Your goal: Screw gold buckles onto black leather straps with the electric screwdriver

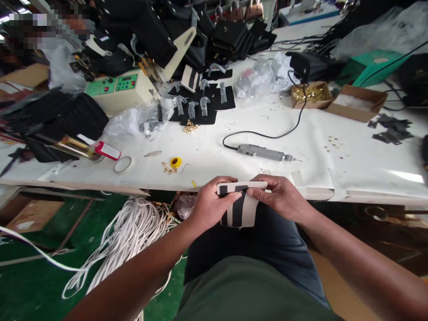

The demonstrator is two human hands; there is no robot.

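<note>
A cream panel with black stripes [241, 209] is being gripped low in the frame's centre by the left hand [209, 206] and right hand [281, 196]; the step looks like inspection, and careful turning is being called for next.

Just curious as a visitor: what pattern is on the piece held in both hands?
The piece is cream with black vertical stripes, seen in the head view.

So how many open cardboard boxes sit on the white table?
2, both far right: one holding gold hardware, one beside it with white contents. Others may be hidden behind the clutter.
</note>
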